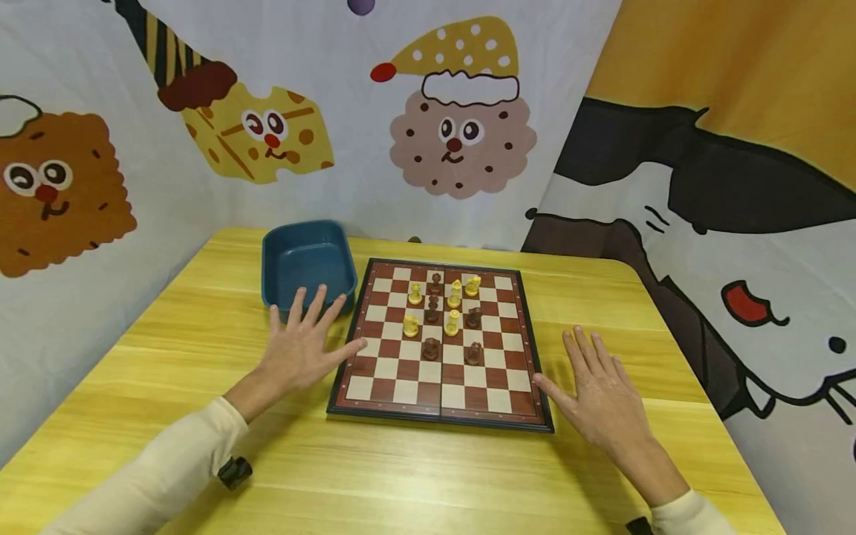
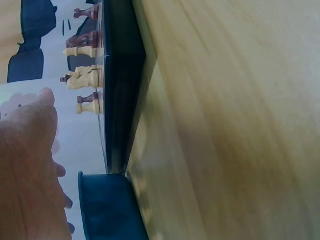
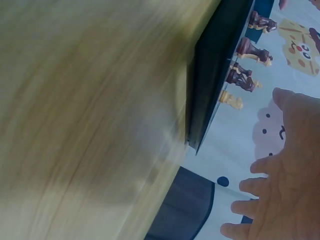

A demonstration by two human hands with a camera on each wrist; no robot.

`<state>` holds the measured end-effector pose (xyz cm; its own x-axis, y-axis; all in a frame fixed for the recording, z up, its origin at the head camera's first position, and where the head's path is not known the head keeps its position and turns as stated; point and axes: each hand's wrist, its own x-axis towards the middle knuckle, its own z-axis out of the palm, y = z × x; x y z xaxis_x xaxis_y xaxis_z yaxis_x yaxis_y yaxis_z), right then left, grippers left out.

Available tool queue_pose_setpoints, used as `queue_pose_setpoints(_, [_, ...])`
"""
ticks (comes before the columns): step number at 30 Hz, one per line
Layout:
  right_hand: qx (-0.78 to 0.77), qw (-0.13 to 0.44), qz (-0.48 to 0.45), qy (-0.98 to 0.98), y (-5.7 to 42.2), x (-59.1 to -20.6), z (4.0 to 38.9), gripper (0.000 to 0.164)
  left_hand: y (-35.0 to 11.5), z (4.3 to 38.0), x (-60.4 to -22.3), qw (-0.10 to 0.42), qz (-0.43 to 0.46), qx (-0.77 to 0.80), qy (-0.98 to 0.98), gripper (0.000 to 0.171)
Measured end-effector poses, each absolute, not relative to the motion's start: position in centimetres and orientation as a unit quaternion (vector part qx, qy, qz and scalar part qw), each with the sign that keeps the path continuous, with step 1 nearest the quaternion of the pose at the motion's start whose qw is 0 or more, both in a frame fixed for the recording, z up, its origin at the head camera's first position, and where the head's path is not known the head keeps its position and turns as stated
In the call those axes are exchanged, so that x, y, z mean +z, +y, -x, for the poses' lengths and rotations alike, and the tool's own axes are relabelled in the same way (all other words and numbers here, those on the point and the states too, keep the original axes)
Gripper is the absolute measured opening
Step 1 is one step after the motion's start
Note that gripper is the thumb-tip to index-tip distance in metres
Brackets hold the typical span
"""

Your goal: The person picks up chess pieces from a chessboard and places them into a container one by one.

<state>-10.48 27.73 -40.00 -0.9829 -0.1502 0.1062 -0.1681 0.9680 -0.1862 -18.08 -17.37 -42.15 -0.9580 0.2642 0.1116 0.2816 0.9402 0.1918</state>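
A brown-and-cream chessboard (image 1: pixel 395 369) with a black frame lies on the table, a seam down its middle. Several pale yellow chess pieces, among them a knight (image 1: pixel 411 325), stand on it mixed with several dark brown ones, such as the piece (image 1: pixel 474 353) nearest the right side. My left hand (image 1: pixel 299 353), fingers spread, hovers beside the board's left edge, its thumb overlapping the frame in the head view. On the other side, my right hand (image 1: pixel 602 397) is spread too, thumb tip close to the right edge. Both hands hold nothing.
A blue square bin (image 1: pixel 307 264) sits at the back left, just beyond my left fingertips and close to the board's corner. The yellow wood-grain table (image 1: pixel 401 475) meets a cartoon-printed cloth (image 1: pixel 361 200) at the back. A black strap (image 1: pixel 235 472) is at my left wrist.
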Motion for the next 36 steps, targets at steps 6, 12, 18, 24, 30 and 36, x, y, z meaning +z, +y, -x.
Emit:
queue_pose_setpoints(6, [0.097, 0.036, -0.081, -0.991, 27.7, -39.8, 10.5, 0.092, -17.3, 18.2, -42.3, 0.047, 0.143, -0.113, -0.982, 0.096])
queue_pose_setpoints(12, [0.134, -0.013, -0.123, -0.983, 27.3, -39.9, 10.2, 0.090, -17.2, 18.1, -42.5, 0.053, 0.148, -0.120, -0.980, 0.096])
queue_pose_setpoints(18, [0.179, -0.067, -0.184, -0.964, 26.5, -41.3, 10.2, 0.086, -17.1, 17.9, -42.6, 0.073, 0.160, -0.139, -0.974, 0.091])
queue_pose_setpoints(24, [0.170, -0.065, -0.189, -0.965, 26.4, -42.1, 10.2, 0.088, -16.5, 18.2, -42.7, 0.124, 0.207, -0.158, -0.957, 0.082])
queue_pose_setpoints(30, [0.153, -0.084, -0.195, -0.965, 26.4, -42.4, 10.0, 0.090, -16.2, 18.4, -42.5, 0.133, 0.247, -0.188, -0.941, 0.076])
queue_pose_setpoints(36, [0.151, -0.088, -0.207, -0.963, 26.1, -42.5, 10.0, 0.087, -15.3, 18.2, -41.4, 0.046, 0.280, -0.360, -0.889, 0.070])
